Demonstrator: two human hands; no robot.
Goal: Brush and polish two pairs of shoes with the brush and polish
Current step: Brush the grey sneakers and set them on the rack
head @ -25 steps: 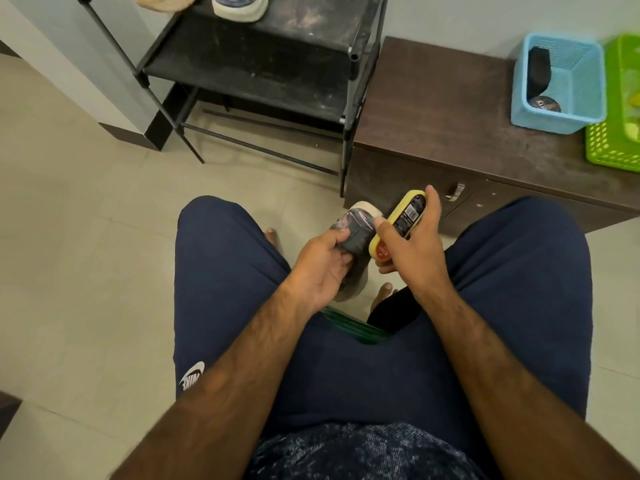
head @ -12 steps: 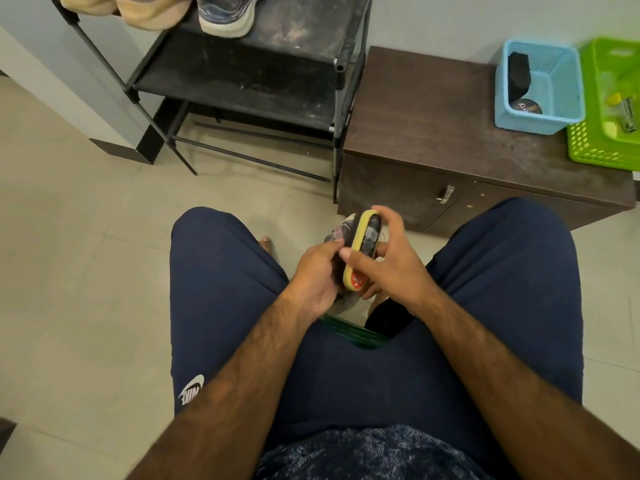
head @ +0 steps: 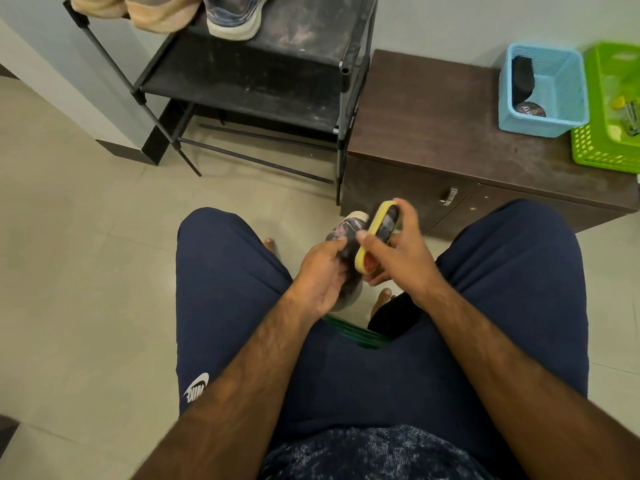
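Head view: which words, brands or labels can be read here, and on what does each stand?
"NIKE", upside down beside a swoosh, on the navy shorts.
Round tin in the blue basket: label too blurred to read.
Yellow brush in the right hand: label too blurred to read.

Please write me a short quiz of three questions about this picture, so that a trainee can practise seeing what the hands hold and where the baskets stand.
1. Fill in the missing word: the left hand grips a ____ between the knees.
2. What does the right hand hold? A: a cloth. B: a yellow brush. C: a bottle.
3. True or false: the blue basket stands on the brown cabinet, beside the green basket.

Key: 1 shoe; 2 B; 3 true.
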